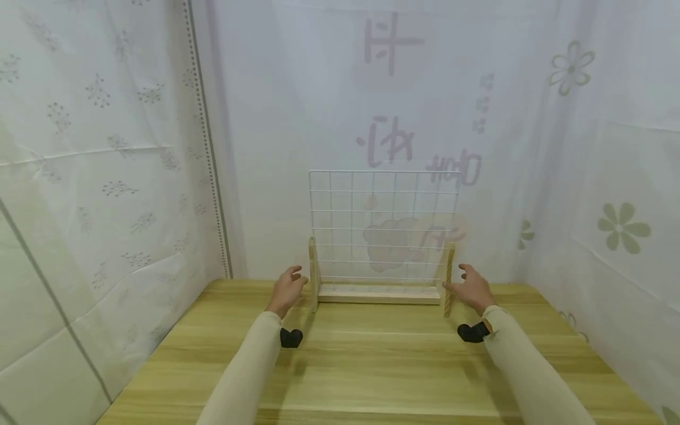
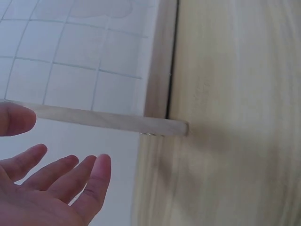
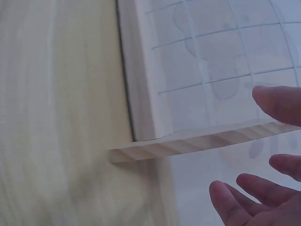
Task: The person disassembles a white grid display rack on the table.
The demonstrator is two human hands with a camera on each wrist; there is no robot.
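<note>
A white wire grid panel [image 1: 384,218] stands upright in a wooden stand, whose crossbar [image 1: 379,298] lies low between two side posts. My left hand [image 1: 288,290] is beside the left side post [image 1: 313,274], its thumb and fingers spread apart. In the left wrist view that hand [image 2: 51,197] has the thumb on one side of the post and loosely bent fingers on the other. My right hand [image 1: 471,290] is placed likewise at the right side post [image 1: 448,280]. The right wrist view shows its fingers [image 3: 230,200] apart from the wood; whether the thumb touches cannot be told.
The stand is near the back edge of a wood-grain table [image 1: 366,366]. A pale printed curtain [image 1: 276,118] hangs behind it, with more patterned cloth [image 1: 106,147] to the left and flowered cloth [image 1: 621,177] to the right. Black wrist-worn pieces [image 1: 291,338] show below the sleeves.
</note>
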